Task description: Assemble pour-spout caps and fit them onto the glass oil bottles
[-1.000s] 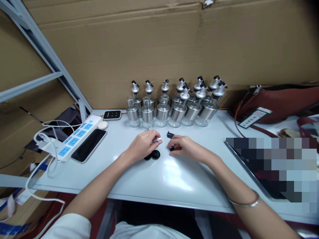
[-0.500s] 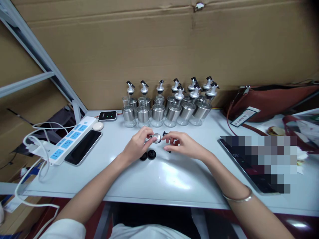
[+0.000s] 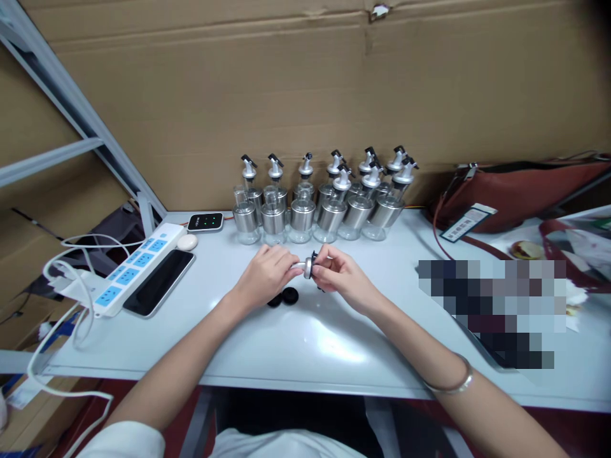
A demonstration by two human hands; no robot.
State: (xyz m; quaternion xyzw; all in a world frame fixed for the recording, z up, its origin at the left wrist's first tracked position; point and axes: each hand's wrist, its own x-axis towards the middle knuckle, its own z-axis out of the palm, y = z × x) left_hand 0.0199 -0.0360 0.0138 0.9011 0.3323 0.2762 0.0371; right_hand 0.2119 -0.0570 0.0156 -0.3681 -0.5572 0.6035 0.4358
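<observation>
My left hand is closed round the thin end of a silver metal pourer spout. On the spout's wide base, a black part shows where my right hand pinches with thumb and fingers; its exact shape is mostly hidden. Two black round stoppers lie on the table just below my left hand, one partly covered by it. Another small dark piece shows under my right fingers. Behind both hands stand glass bottles with steel sleeves, several topped with silver and black pourers, the front left ones bare-necked.
To the left lie a power strip with white cables, a phone, a round white case and a small black device. At right are a brown bag and a partly blurred dark tablet. A cardboard wall rises behind.
My right hand has moved left and closed on the black part at the spout's base. The spout has turned, its base now facing right.
</observation>
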